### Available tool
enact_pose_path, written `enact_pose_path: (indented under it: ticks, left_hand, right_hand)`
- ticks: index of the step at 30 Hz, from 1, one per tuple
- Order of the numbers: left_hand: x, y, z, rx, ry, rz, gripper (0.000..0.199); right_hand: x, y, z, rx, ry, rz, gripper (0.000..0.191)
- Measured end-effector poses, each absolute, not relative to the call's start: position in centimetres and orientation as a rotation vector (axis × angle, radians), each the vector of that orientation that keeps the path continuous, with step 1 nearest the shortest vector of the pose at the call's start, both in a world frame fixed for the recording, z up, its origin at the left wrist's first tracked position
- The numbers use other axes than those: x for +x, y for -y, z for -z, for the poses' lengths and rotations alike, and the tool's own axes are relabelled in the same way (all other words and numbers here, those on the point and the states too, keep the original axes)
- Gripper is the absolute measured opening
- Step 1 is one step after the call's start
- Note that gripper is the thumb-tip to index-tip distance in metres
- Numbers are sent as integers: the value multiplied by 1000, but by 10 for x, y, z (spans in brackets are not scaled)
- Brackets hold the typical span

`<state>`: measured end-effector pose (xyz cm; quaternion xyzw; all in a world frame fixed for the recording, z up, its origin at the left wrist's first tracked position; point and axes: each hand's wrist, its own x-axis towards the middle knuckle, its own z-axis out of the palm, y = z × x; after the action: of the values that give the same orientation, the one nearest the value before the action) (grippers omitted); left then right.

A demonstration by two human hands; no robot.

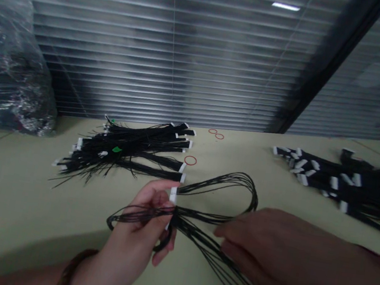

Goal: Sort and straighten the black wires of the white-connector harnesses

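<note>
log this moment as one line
left hand: holding black wires at white connector | right hand: over wire loop, grip unclear | table: left cable pile, right cable pile

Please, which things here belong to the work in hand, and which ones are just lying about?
In the work:
Wires, white connectors: in the left hand
Right hand: at the wires' loop

Lying about, it seems:
Left cable pile, right cable pile (similar, so perhaps related)
Red rings
Plastic bag
</note>
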<state>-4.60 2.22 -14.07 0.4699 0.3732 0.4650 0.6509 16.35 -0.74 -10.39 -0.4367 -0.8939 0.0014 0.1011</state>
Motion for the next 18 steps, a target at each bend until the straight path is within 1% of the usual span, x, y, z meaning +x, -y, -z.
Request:
enact_pose_path:
  ticks: [2,4,8,14,16,18]
  left_hand:
    - [-46,-22,142,1087,-830,-1041,18]
    - [-45,-21,144,1102,-823,-1015,15]
    - [-44,-19,144,1113,-824,-996,12]
    - [-44,-20,142,1129,-836,-1005,14]
    - [-44,-20,143,1143,-843,-1001,15]
    - [-45,-20,145,1155,-844,-991,15]
  right_hand:
    - [146,-5,103,-1298,2603,-314,18]
    - [134,-13,104,-1246,2517,-470,19]
    - [133,-9,111,-1130,2504,-379,25]
    - [135,-4,108,-1110,2463,-31,23]
    - [137,-7,101,-1154,2432,-63,20]
    - [143,-11,91,-1224,2406,-170,16]
